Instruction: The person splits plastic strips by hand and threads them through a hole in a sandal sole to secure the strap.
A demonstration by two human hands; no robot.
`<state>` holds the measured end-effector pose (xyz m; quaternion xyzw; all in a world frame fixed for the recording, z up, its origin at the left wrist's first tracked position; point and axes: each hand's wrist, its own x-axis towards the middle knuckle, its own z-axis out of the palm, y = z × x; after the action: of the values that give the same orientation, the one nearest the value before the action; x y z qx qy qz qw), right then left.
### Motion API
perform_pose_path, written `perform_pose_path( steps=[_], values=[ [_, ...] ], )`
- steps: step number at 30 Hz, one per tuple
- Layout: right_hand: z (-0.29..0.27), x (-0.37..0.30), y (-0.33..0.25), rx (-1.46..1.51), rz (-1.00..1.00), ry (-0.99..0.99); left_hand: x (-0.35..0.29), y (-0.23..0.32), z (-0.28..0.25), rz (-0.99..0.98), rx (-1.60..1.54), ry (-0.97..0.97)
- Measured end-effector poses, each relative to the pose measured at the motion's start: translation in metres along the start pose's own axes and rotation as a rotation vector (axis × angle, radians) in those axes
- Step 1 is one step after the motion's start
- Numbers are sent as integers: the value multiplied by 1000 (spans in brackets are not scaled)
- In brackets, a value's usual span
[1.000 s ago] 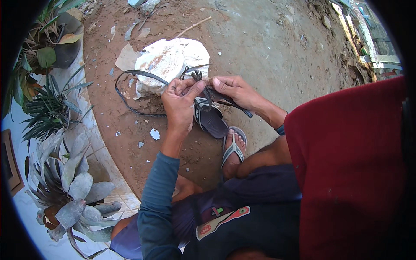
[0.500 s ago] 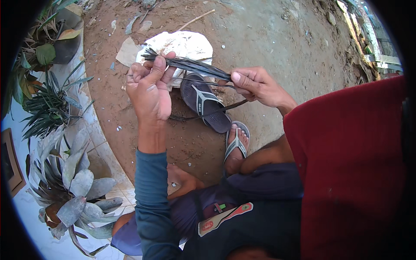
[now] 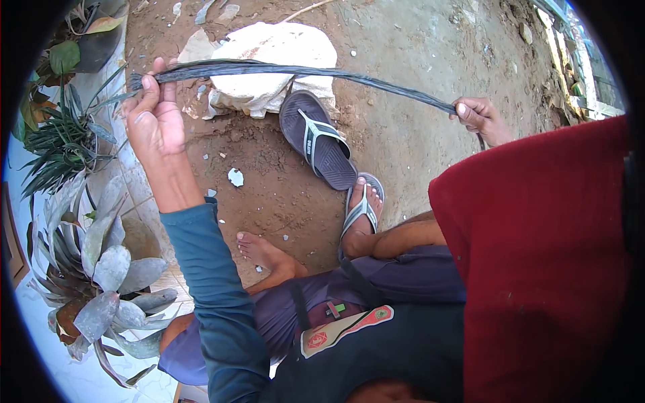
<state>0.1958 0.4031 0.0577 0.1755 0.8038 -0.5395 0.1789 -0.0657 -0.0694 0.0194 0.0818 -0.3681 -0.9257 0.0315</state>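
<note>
A long bundle of dark grey strands (image 3: pixel 295 71) stretches between my two hands, bowing slightly upward in front of me. My left hand (image 3: pixel 158 111) pinches its frayed left end between thumb and fingers, palm turned toward me. At the other end my right hand (image 3: pixel 482 119) is closed round the strands, and a short dark tail hangs below that fist. Beneath the bundle, farther off on the ground, lies a white crumpled sack (image 3: pixel 272 50). I cannot make out what the strands are made of.
A loose dark flip-flop (image 3: pixel 316 138) lies by the sack, touching my sandalled foot (image 3: pixel 363 208); my other foot (image 3: pixel 262 252) is bare on the dirt. Potted plants (image 3: pixel 114 269) line a tiled ledge at left. A red cloth (image 3: pixel 537 248) covers the right side.
My hands have moved apart, the left one leftward and the right one rightward. The bundle, looped and doubled before, is now drawn out long between them.
</note>
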Motion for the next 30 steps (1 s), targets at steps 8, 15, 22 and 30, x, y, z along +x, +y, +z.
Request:
perform_pose_path(
  steps=[8,15,22,30],
  values=[
    [27,53,107,-73,286,-361,-26,-16,-8,-12,160,-21],
    [95,79,47,-658,-206,60,-119,-92,40,-263,372,-267],
    [208,61,-37,574,-178,-146,-150,-138,27,-245,399,-189],
    [221,66,-2,-186,-374,127,-137,-139,5,-282,454,-127]
  ],
)
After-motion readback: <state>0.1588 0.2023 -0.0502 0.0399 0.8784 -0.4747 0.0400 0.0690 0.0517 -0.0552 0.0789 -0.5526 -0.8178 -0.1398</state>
